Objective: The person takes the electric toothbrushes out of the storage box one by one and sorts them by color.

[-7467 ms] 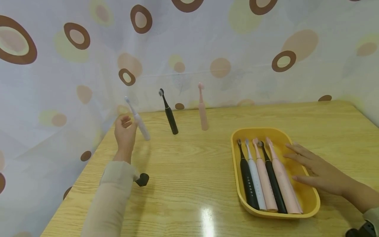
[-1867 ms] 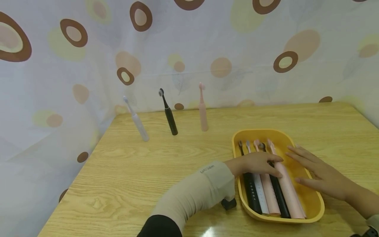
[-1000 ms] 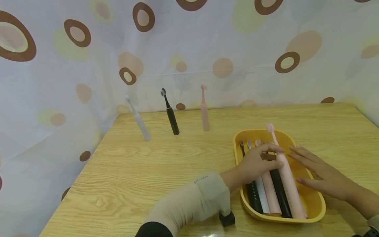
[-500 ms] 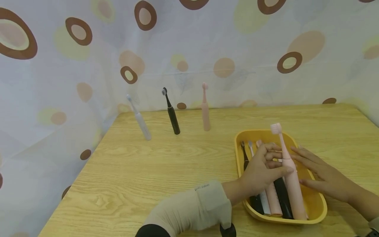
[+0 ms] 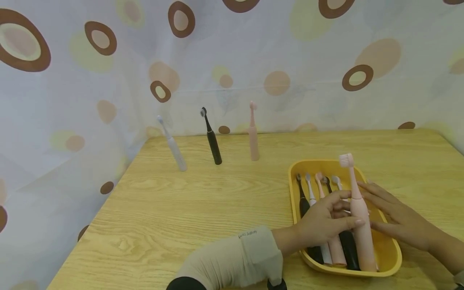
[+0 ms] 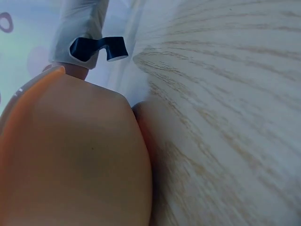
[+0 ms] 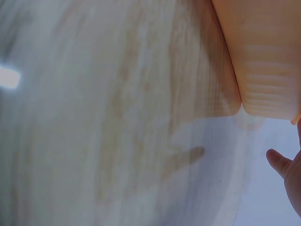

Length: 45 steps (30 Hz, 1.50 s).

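In the head view my left hand [image 5: 320,221] pinches a pink electric toothbrush [image 5: 363,237] between thumb and fingers. Its bristled head is tilted up above the yellow tray [image 5: 393,262], and its base is low at the tray's near end. Beside it in the tray lie a black toothbrush [image 5: 349,247], another pink one [image 5: 337,251], a white one [image 5: 311,192] and a black one [image 5: 303,205], partly covered by my left hand. A further white brush head [image 5: 336,180] shows behind. My right hand [image 5: 406,219], fingers straight, rests at the tray's right rim.
Three electric toothbrushes stand upright toward the back of the wooden table [image 5: 181,213]: a white one [image 5: 175,153], a black one [image 5: 214,147] and a pink one [image 5: 253,143]. A patterned curtain [image 5: 232,48] hangs behind and to the left.
My left hand has moved from the standing white toothbrush to the tray, taken hold of the rightmost pink toothbrush and tilted its head up. The right hand has stayed at the rim.
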{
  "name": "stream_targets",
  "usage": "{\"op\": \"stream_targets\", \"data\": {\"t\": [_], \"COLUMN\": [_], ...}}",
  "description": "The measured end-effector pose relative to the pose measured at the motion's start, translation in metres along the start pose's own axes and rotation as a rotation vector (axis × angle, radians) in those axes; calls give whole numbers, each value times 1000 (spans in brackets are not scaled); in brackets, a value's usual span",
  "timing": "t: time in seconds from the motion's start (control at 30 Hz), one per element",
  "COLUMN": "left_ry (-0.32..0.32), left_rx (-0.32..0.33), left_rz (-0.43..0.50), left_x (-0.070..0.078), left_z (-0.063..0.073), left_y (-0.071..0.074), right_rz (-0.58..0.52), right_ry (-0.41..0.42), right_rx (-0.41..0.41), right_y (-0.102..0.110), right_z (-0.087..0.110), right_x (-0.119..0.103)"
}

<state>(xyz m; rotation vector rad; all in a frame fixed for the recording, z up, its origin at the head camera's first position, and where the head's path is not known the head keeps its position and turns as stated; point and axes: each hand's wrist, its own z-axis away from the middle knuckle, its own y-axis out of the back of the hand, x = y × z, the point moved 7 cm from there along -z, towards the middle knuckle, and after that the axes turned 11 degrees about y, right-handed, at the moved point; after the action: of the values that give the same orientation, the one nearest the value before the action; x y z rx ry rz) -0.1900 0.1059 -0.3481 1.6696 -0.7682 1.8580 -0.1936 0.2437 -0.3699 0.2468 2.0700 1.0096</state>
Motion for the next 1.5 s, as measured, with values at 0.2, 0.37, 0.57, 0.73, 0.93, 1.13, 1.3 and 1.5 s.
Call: {"op": "stream_targets", "data": {"t": [0.2, 0.37, 0.57, 0.73, 0.93, 1.13, 1.3, 1.5], "left_ry": [38, 41, -38, -147, -239, -276, -303, -276], "left_rx": [46, 77, 73, 87, 89, 187, 219, 319], "left_rz": [97, 115, 138, 154, 126, 49, 58, -55], "left_x": [-2, 1, 17, 38, 64, 84, 90, 88], "left_z": [-2, -2, 2, 6, 17, 31, 37, 39], "left_y": [4, 11, 25, 40, 61, 91, 112, 136], "right_rz": [12, 27, 29, 56, 70, 67, 73, 58], "right_ry": [10, 15, 29, 29, 38, 26, 21, 22], "right_rx": [7, 8, 1, -4, -10, -6, -2, -3], "right_y": [1, 2, 1, 4, 3, 1, 3, 2], "right_z": [1, 0, -1, 0, 0, 1, 2, 2], "right_x": [-1, -1, -2, -4, -4, -3, -3, -3]}}
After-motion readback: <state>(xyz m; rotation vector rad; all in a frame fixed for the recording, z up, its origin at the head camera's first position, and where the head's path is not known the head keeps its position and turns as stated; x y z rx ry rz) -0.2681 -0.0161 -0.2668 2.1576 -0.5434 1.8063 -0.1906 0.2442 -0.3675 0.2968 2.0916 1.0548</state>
